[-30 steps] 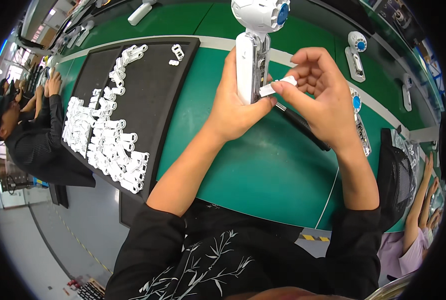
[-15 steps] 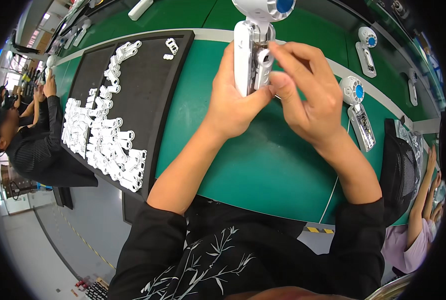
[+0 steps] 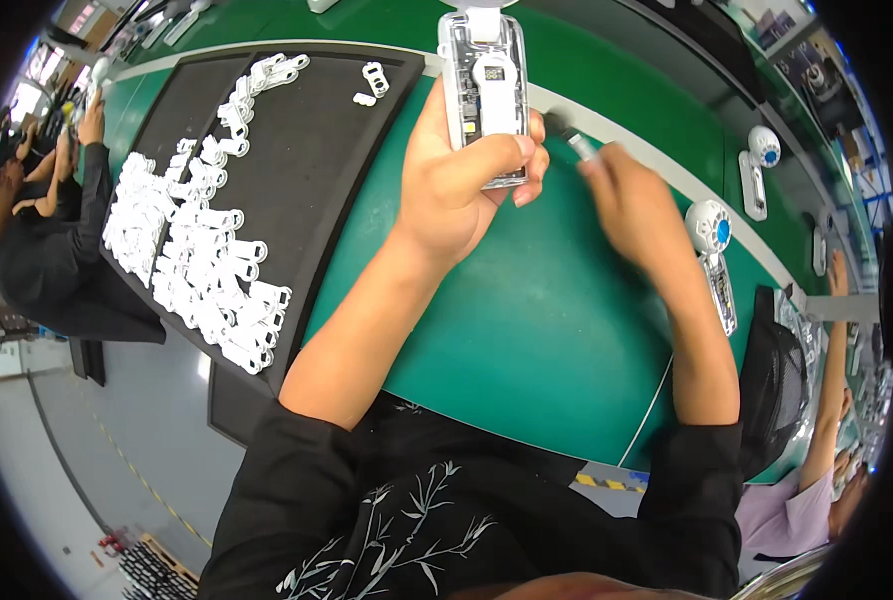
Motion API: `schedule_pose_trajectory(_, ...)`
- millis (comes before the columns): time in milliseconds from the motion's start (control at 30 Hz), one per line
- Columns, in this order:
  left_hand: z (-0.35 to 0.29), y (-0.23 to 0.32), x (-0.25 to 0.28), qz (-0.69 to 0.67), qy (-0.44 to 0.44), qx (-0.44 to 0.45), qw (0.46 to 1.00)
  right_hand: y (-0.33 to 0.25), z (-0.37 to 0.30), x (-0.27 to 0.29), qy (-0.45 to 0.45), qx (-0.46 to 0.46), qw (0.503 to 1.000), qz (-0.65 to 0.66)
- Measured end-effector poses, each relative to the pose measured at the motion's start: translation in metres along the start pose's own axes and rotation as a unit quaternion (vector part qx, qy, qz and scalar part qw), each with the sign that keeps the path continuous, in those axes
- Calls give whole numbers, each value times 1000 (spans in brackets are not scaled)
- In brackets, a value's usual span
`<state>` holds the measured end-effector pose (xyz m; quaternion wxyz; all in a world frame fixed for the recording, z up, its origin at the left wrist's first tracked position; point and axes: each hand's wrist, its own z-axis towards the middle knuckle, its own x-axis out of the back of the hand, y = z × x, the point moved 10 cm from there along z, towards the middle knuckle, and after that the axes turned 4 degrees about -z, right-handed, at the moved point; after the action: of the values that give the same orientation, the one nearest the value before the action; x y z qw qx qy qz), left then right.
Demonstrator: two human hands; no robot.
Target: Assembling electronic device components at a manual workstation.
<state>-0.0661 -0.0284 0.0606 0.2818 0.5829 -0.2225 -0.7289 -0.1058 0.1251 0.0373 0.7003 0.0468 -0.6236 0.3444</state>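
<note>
Left hand (image 3: 449,185): closed around the fan (image 3: 456,75), thumb across its white insert (image 3: 499,108)
Right hand (image 3: 635,205): pinching a blurred tool (image 3: 580,147), right of the fan
Tray (image 3: 312,140): left of the left hand

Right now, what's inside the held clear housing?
Clear housing: white insert with dark window inside, electronics at its left. Left grip covers part of the lower end; beneath the insert: hidden.
</note>
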Motion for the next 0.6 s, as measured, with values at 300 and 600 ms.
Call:
schedule_pose_trajectory(300,-3,0,2,28,18,15,999,-70,-44,91,162,42,908,384)
schedule_pose_trajectory(600,-5,-3,-7,81,5,36,996,-63,-23,36,-190,256,778,541)
